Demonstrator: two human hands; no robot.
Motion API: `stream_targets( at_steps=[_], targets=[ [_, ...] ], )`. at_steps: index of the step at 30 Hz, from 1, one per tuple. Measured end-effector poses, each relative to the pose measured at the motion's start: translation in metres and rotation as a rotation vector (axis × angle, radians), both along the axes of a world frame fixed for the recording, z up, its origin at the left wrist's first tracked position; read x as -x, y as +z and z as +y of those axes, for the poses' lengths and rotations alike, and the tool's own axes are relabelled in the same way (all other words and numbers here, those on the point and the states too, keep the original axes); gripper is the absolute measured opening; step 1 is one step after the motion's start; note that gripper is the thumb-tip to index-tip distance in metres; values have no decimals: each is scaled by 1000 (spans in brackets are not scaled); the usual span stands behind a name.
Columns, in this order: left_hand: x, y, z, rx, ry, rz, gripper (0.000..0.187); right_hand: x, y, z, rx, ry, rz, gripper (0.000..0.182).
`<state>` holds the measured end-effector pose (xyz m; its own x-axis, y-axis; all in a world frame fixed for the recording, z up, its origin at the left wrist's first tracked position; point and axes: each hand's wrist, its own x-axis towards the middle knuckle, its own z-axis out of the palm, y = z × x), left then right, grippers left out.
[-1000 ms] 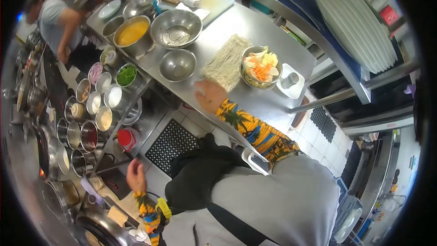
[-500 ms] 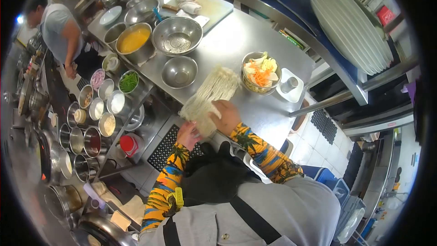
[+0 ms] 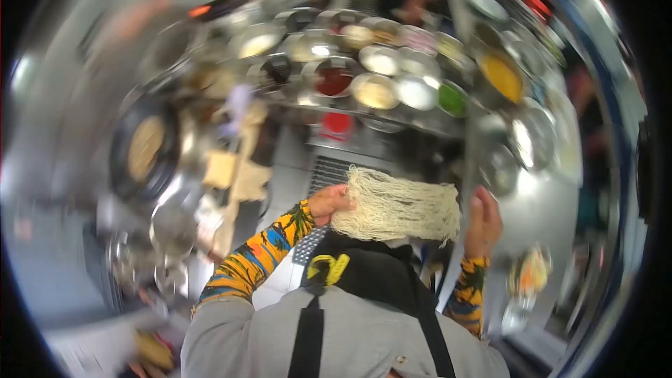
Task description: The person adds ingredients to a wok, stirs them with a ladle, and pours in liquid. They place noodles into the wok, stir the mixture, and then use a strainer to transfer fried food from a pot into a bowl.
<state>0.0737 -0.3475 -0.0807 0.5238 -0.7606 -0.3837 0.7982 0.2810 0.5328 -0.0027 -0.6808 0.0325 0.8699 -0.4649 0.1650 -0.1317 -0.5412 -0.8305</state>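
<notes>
My left hand (image 3: 332, 203) is closed on the left end of a flat sheet of pale dried noodles (image 3: 402, 208). The noodles are off the counter, stretched out in front of my body above the dark floor mat. Just past their right end is my right hand (image 3: 484, 222), its fingers extended and blurred, with a narrow gap to the noodles.
Pots of ingredients, among them red sauce (image 3: 332, 78) and chopped greens (image 3: 452, 99), line the station ahead. A black pan (image 3: 145, 147) is at left. The steel counter (image 3: 455, 273) runs along the right, bearing bowls. Another person's hand (image 3: 414, 8) shows beyond.
The view has swung left toward the cooking side. The noodles have left the counter in my left hand. My right hand has come off the top of them to their right side.
</notes>
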Motion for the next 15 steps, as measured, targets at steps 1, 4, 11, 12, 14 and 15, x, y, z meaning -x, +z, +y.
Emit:
stream_targets(
  at_steps=[1,4,11,12,14,15],
  targets=[
    [2,16,30,-140,113,-53,45,-19,3,0,-149,96,-60,32],
    [40,64,148,-489,457,-223,44,-70,-7,27,-345,351,-113,30],
    [157,137,390,-428,1464,-392,48,-138,9,199,-311,772,-153,25],
    [152,152,393,-352,1599,-398,44,-147,4,220,-295,821,-135,24],
    [150,135,443,-323,1727,-395,42,-154,8,273,-208,948,-144,23],
    [140,122,469,-296,1792,-407,41,-164,10,295,-100,1015,-223,24]
  ],
)
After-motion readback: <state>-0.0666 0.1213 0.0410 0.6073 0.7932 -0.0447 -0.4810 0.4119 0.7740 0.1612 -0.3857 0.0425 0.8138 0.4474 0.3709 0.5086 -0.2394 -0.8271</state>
